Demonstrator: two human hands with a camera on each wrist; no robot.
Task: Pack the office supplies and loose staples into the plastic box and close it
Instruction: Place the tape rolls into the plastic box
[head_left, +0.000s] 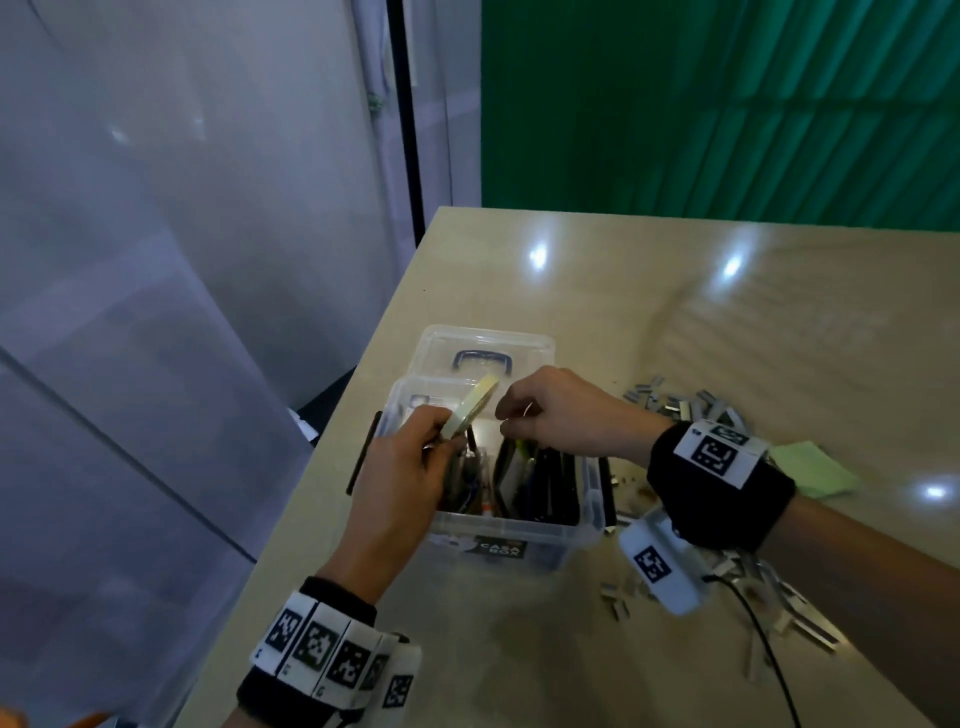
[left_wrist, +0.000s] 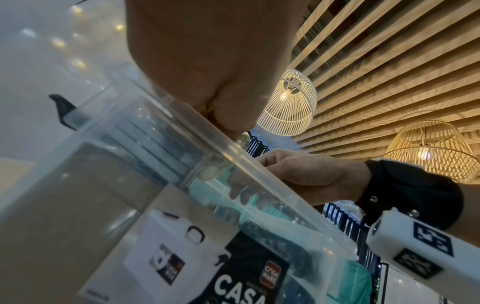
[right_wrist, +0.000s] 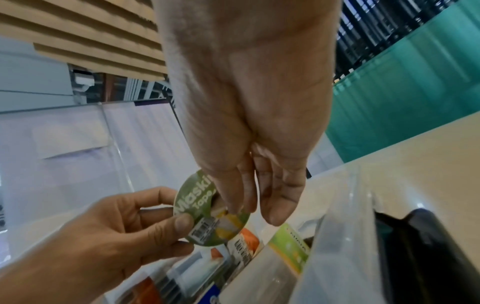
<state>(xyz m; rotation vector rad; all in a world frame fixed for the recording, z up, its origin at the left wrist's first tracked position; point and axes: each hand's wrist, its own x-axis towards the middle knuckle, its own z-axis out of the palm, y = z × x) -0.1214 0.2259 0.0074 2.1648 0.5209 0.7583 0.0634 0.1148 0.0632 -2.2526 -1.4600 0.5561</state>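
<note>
**Tape roll held over the open box**

The box (head_left: 498, 530), clear plastic with a dark printed label on its near wall, stands at the centre of the head view on the pale, glossy counter (head_left: 623, 291). It is open. Its clear lid (head_left: 483, 348), with a dark handle, lies just beyond it, toward the upper middle of the frame. Inside, dark, long items stand packed together with some lighter ones; the head view is too dim to tell them apart. The right wrist view shows more at its lower edge: printed packets in white, orange and green, one with a barcode.

The left hand (head_left: 400, 478) pinches a flat tape roll (head_left: 470, 408) between thumb and fingers, tilted above the box's left side. In the head view only its pale rim shows. In the right wrist view the roll (right_wrist: 207, 209) shows a round green face with white lettering and a barcode.

The right hand (head_left: 561, 415) hangs over the box with fingers loosely bent downward. Its fingertips (right_wrist: 233, 205) reach the roll's centre; whether they grip it I cannot tell.

Loose staples (head_left: 680, 405), grey metal strips, lie scattered on the counter to the right of the box, more in the lower right. A green pad (head_left: 810, 467) lies at the right, behind the right wrist.
</note>
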